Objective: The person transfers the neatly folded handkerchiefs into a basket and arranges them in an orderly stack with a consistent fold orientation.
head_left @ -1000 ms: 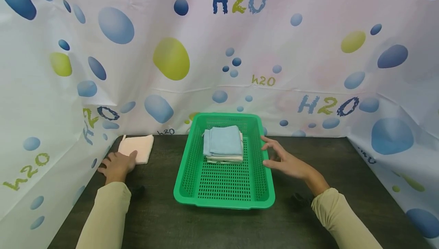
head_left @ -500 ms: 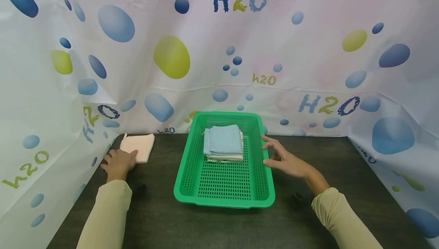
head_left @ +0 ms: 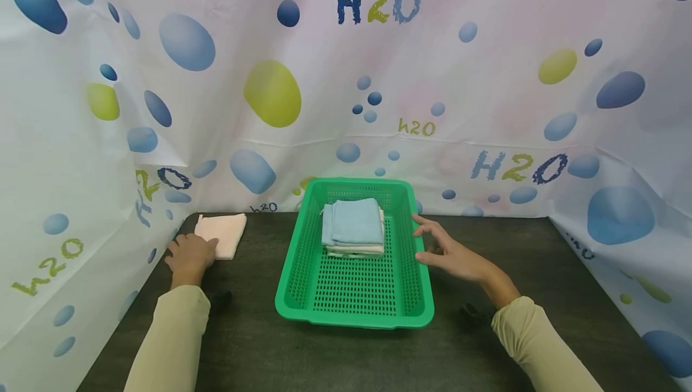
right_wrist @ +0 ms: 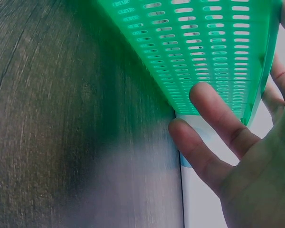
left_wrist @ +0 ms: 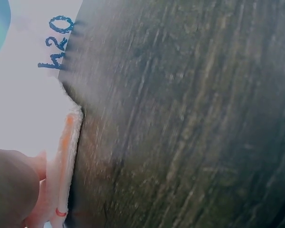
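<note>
In the head view, a folded pale pink washcloth (head_left: pixel 229 233) with a small loop lies on the dark table at the left. My left hand (head_left: pixel 189 254) holds its near left corner, fingers at the left side and thumb at the front edge. The thumb (left_wrist: pixel 14 185) is against the cloth in the left wrist view; the other fingers are mostly hidden. A green perforated basket (head_left: pixel 354 317) stands in the middle. My right hand (head_left: pixel 454 257) is at its right rim with fingers spread, two of them (right_wrist: pixel 213 114) outside the wall. Inside sits a stack of folded cloths (head_left: pixel 357 224), light blue on top.
The dark wooden table (head_left: pixel 238 350) is bordered at the back and sides by a white curtain (head_left: pixel 324 92) printed with coloured spots and "H2O". Basket and pink washcloth are both close to the back curtain.
My left hand and the pink washcloth have shifted slightly to the right. My right hand, the basket and the stack stay in place.
</note>
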Tool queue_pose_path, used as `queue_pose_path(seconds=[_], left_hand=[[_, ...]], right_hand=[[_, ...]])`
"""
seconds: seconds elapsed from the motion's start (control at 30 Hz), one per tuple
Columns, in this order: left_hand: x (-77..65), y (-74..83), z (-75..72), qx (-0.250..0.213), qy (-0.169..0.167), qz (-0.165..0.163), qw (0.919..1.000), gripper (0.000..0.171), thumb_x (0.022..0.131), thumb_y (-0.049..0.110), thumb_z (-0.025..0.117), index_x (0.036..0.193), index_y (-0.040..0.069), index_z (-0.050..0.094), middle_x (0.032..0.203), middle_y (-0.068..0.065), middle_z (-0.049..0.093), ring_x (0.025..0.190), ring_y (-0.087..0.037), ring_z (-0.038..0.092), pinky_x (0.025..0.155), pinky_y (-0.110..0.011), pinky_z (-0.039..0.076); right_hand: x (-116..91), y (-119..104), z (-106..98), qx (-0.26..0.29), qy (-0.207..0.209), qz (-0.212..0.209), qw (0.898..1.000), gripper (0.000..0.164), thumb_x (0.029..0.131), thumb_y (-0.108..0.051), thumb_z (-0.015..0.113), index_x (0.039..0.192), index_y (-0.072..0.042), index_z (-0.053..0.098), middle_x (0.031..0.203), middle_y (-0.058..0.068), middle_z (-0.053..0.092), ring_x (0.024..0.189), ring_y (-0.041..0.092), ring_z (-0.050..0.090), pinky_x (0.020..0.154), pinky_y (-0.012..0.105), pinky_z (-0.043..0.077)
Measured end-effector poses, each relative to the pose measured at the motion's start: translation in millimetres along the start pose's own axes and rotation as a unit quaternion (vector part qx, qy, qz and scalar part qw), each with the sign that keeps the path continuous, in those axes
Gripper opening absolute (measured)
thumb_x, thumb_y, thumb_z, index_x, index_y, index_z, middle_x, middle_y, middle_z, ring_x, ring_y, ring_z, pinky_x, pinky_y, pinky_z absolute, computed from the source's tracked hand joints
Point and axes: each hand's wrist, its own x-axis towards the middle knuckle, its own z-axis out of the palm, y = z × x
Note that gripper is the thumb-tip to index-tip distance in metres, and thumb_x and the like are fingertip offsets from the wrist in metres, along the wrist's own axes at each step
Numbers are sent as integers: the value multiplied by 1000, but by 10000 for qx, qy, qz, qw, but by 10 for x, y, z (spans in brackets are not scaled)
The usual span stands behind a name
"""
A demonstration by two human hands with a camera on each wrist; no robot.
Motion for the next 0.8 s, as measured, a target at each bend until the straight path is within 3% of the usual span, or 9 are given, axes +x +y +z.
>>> queue_pose_path(seconds=[0.37, 0.6, 0.8], left_hand=[[10, -6, 22, -179, 191, -196, 9995, 78, 106, 36, 47, 145, -27, 22, 146, -52, 24, 137, -65, 22, 115, -74, 25], [7, 35, -29, -254, 92, -477, 9985, 82, 103, 39, 51, 144, -27, 26, 146, -52, 25, 138, -66, 24, 117, -73, 25], [-10, 38, -85, -600, -64, -614, 9963, 86, 100, 40, 56, 143, -28, 27, 145, -54, 24, 137, -66, 25, 118, -73, 25]], right_hand=[[-8, 16, 22, 85, -6, -31, 10000, 35, 105, -17, 57, 136, -14, 40, 173, 12, 1, 102, 20, 59, 83, 32, 52], [-11, 12, 19, 108, 31, 29, 9999, 35, 105, -18, 57, 136, -15, 40, 173, 9, 2, 100, 23, 59, 82, 33, 51], [-6, 24, 15, 87, 40, -9, 10000, 35, 105, -17, 57, 136, -14, 40, 173, 11, 2, 98, 23, 59, 81, 32, 51]])
